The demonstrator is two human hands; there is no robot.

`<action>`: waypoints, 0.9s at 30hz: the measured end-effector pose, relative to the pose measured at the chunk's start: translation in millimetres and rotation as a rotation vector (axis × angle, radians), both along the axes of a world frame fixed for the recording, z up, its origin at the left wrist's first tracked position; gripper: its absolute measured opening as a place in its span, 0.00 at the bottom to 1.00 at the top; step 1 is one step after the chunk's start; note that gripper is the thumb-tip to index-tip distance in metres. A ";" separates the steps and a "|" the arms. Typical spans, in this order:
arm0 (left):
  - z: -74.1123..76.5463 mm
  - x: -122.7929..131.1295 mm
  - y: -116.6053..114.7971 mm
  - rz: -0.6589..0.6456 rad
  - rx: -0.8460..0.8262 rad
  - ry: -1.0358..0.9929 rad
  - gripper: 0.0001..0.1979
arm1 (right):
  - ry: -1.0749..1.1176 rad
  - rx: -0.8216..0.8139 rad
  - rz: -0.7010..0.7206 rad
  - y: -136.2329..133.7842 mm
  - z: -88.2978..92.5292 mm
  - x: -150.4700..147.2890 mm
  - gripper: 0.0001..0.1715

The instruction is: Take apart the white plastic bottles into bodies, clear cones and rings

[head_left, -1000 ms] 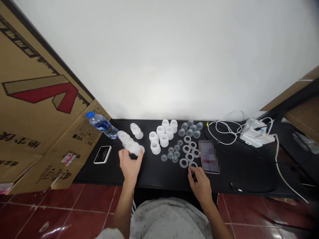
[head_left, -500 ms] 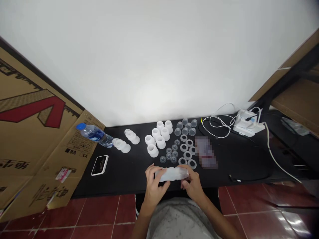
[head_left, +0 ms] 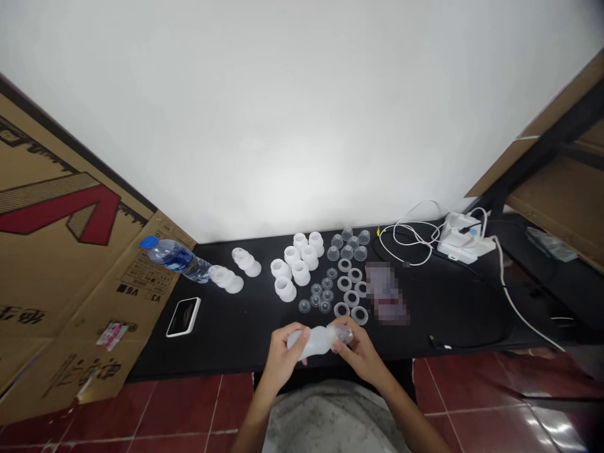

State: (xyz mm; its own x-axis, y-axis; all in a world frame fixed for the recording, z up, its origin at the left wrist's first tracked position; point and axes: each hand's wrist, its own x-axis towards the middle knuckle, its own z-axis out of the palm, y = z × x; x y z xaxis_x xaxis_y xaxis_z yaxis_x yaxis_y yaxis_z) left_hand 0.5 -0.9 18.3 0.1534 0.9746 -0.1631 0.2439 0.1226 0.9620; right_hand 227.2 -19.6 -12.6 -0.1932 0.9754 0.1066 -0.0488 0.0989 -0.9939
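A translucent white baby bottle (head_left: pixel 315 340) lies sideways between my hands above the table's front edge. My left hand (head_left: pixel 285 350) is wrapped round its body, thumb on top. At the other end, my right hand (head_left: pixel 357 350) grips the clear cap (head_left: pixel 343 334), which covers the bottle's top. Beyond them stand several open white bottle bodies (head_left: pixel 301 273). Several clear nipples (head_left: pixel 316 300), translucent rings (head_left: pixel 351 298) and clear domed caps (head_left: pixel 352 244) lie to their right. Two capped bottles (head_left: pixel 226 279) lie on the left.
A water bottle (head_left: pixel 177 258) with a blue lid leans by a cardboard box (head_left: pixel 61 264) on the left. Near it lies a white-framed phone (head_left: pixel 183 317). A blurred-out packet (head_left: pixel 387 293), white cables (head_left: pixel 415 231) and a white power strip (head_left: pixel 460 238) occupy the right side.
Both hands have shifted their grip on the bottle. My right fingers now wrap further over the clear cap, and my left thumb lies along the body. The view has moved slightly.
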 end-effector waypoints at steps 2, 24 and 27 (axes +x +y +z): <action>6.6 -1.4 3.0 -0.009 -0.195 -0.055 0.32 | 0.006 -0.001 0.040 1.1 0.5 3.4 0.25; 2.4 -10.0 -9.3 -0.004 -0.412 -0.123 0.34 | -0.153 -0.030 0.127 1.0 11.2 3.6 0.22; 1.5 -11.0 -9.0 0.005 -0.518 -0.223 0.36 | -0.217 0.117 0.137 3.3 24.9 7.8 0.21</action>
State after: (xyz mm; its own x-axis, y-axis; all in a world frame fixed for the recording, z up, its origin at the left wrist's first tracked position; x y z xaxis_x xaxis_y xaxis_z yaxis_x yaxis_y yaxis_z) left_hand -10.5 -10.0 19.8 0.2347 0.7764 -0.5850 0.0396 0.5936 0.8038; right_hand 235.0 -16.3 12.4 -0.3527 0.9222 0.1585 0.1435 0.2207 -0.9647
